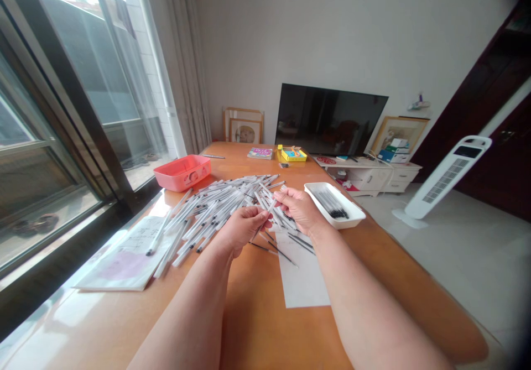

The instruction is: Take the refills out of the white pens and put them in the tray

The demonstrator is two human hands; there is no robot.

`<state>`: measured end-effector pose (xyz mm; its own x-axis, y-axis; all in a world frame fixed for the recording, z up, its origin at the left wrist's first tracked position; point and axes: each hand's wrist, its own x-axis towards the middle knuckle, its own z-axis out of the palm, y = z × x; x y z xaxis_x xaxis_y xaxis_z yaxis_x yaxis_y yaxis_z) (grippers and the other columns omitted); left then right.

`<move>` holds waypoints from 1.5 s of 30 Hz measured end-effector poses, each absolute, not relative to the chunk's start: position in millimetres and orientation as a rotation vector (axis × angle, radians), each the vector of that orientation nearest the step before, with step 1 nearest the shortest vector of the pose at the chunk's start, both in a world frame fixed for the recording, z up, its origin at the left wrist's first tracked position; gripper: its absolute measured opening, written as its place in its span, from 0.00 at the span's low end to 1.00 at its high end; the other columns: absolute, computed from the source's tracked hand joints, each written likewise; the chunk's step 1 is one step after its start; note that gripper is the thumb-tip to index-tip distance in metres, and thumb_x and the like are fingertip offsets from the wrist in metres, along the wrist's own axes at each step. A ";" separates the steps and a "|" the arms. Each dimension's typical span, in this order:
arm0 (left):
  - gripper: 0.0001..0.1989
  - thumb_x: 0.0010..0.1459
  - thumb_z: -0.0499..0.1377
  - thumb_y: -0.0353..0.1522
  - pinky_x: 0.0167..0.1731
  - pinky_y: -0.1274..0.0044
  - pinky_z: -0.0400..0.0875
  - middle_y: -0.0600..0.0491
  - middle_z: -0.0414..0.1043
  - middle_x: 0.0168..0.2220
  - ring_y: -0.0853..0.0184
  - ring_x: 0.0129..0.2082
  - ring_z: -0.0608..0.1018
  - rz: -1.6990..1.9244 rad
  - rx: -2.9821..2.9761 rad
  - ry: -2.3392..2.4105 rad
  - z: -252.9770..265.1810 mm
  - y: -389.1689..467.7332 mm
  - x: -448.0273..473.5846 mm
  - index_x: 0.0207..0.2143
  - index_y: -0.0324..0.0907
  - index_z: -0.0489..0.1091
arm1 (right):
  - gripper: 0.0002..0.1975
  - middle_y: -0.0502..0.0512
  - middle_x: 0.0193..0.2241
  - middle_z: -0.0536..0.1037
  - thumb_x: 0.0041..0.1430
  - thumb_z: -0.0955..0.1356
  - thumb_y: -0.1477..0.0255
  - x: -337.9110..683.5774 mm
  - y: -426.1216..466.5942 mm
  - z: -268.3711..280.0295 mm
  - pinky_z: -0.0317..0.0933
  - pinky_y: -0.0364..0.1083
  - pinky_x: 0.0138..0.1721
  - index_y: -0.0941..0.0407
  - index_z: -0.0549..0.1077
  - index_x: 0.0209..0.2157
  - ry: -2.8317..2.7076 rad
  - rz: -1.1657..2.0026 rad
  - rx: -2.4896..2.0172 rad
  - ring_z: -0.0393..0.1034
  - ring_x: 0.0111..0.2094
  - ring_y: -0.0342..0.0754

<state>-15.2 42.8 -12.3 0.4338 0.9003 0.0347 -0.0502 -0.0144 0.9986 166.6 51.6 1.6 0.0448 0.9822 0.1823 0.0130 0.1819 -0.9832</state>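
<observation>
My left hand (248,224) and my right hand (297,208) meet above the middle of the table, fingers pinched. A whitish pen barrel (272,205) spans the gap between them, its far end in my right fingers. From under my left fingers a thin dark pen refill (256,233) sticks out downward; where it meets the barrel is hidden. Behind and left of my hands spreads a heap of clear pen barrels (215,209), many with dark ends. Several loose dark refills (286,256) lie just below my hands, partly on a white sheet of paper (305,287).
A white tray (352,219) with dark-tipped pens stands right of my hands. At the left are a red plastic basket (176,181) and a paper booklet (120,262). Farther back lie a yellow box (294,156) and a colourful booklet (260,153). A tower fan (450,176) stands off the table's right side.
</observation>
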 end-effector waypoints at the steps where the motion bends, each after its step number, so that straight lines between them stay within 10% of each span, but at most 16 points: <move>1: 0.18 0.54 0.64 0.45 0.28 0.78 0.57 0.51 0.74 0.27 0.72 0.26 0.67 0.939 1.386 0.833 -13.2 43.0 -13.8 0.30 0.37 0.74 | 0.16 0.50 0.24 0.75 0.51 0.73 0.58 165.4 51.7 1.3 0.53 0.40 0.26 0.57 0.74 0.27 -1.246 1.046 -1.098 0.61 0.25 0.41; 45: 0.15 0.53 0.64 0.44 0.24 0.78 0.58 0.56 0.69 0.23 0.71 0.23 0.66 1.190 1.650 1.139 -24.7 54.9 -15.4 0.28 0.41 0.71 | 0.22 0.53 0.28 0.77 0.55 0.68 0.51 151.6 54.9 -5.6 0.54 0.40 0.23 0.58 0.77 0.34 -1.136 0.983 -1.179 0.63 0.25 0.42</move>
